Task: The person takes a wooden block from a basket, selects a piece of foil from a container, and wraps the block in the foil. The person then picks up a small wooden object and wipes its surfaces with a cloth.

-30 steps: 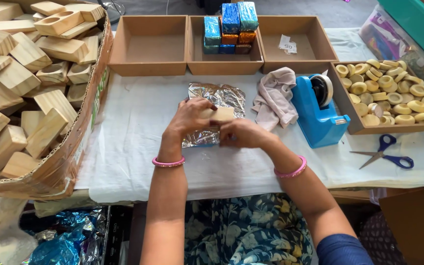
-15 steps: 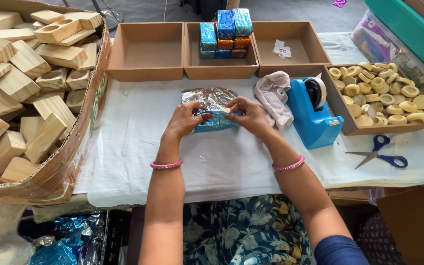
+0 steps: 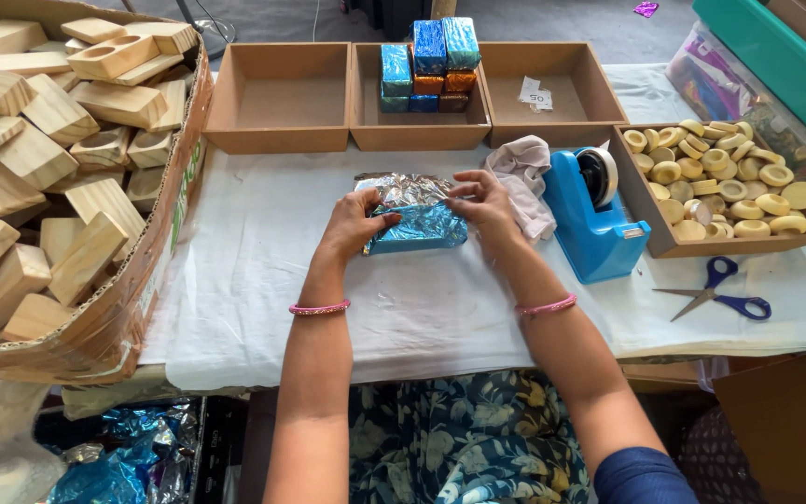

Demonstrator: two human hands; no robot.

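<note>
On the white cloth, head view: both hands are folding foil round a block.
Left hand (image 3: 352,224) is pressing the blue foil-wrapped block (image 3: 417,229) at its left end; right hand (image 3: 487,207) is pinching the foil at its right. Crumpled rag (image 3: 524,173), blue tape dispenser (image 3: 594,219) and scissors (image 3: 722,291) are lying to the right; wooden trays (image 3: 277,98) are standing behind.

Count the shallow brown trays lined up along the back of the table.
3, side by side: the left tray looks bare, the middle tray holds stacked foil-wrapped blocks, the right tray holds small paper slips. A fourth tray of yellow rings sits apart, at right.
</note>
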